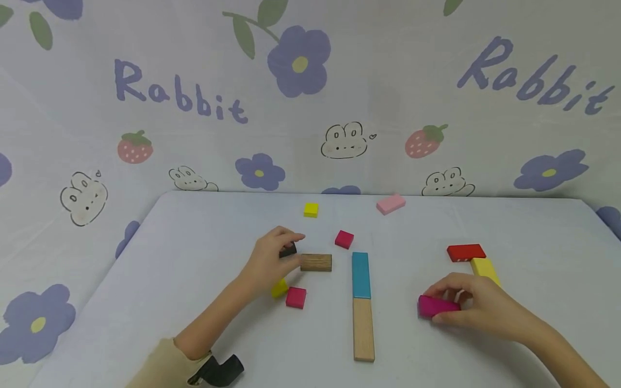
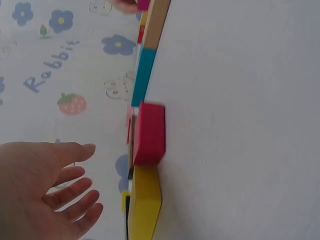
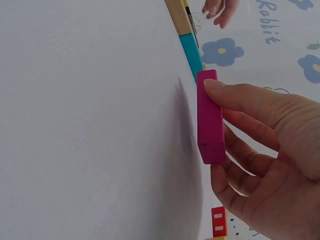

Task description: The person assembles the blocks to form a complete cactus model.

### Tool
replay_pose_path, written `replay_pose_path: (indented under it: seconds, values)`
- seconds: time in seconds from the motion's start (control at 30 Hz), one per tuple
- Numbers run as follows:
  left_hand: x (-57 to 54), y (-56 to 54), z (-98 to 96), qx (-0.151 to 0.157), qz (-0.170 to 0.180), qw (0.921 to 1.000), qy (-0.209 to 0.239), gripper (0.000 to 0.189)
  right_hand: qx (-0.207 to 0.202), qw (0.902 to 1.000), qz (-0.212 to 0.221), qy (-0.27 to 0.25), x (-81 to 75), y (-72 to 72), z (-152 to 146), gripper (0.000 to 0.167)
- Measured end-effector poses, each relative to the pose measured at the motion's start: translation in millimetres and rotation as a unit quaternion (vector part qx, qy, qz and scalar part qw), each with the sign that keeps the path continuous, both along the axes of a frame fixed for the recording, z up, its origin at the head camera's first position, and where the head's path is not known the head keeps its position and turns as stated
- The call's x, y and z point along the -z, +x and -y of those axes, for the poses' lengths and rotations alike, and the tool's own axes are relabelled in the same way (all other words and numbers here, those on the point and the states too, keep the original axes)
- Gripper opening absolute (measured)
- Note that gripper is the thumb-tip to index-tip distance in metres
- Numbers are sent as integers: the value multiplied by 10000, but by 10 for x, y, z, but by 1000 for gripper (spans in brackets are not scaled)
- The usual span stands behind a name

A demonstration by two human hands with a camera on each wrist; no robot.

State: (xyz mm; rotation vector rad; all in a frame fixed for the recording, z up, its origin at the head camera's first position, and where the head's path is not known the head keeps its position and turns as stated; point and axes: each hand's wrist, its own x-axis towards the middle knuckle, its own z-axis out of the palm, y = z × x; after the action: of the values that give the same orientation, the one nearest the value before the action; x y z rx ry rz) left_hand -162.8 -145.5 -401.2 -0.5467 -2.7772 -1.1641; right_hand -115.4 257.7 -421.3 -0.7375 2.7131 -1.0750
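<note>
My right hand [image 1: 477, 307] pinches a magenta block [image 1: 435, 306] between thumb and fingers. In the right wrist view the magenta block [image 3: 211, 117] is held just off the white table, a shadow beside it. My left hand [image 1: 273, 258] is above the table with its fingers loosely spread and nothing in them, as the left wrist view shows. Beneath its fingers is a black block [image 1: 288, 250], partly hidden. A brown wood-grain block [image 1: 316, 262] lies right by the left thumb. Near that wrist are a yellow block [image 1: 280, 289] and a pinkish-red block [image 1: 296, 297].
A blue block [image 1: 361, 275] and a light wooden block [image 1: 363, 330] lie end to end mid-table. Right of them, a red block [image 1: 466, 253] touches a yellow block [image 1: 485, 270]. Farther back are a small yellow block [image 1: 311, 210], a pink block [image 1: 391, 204] and a red block [image 1: 344, 239].
</note>
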Motion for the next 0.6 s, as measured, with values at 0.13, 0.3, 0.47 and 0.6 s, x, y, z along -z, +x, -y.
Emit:
replay_pose_path:
  seconds: [0.13,0.3,0.47,0.6]
  values:
    - [20,134,-126,232,-223,9992,218,42,67,10000,58,-3,-35,-49,59,35]
    - [38,294,-290,736,-265,9966,241,48,99,9999,-55,-24,-82,-119,142,36]
    - [69,418,-428,1228,51,9924,-14,53,126,9999,-110,-17,-143,-188,214,38]
    - [101,482,-520,1472,376,9881,-243,55,194,9998,-35,61,-180,-234,258,41]
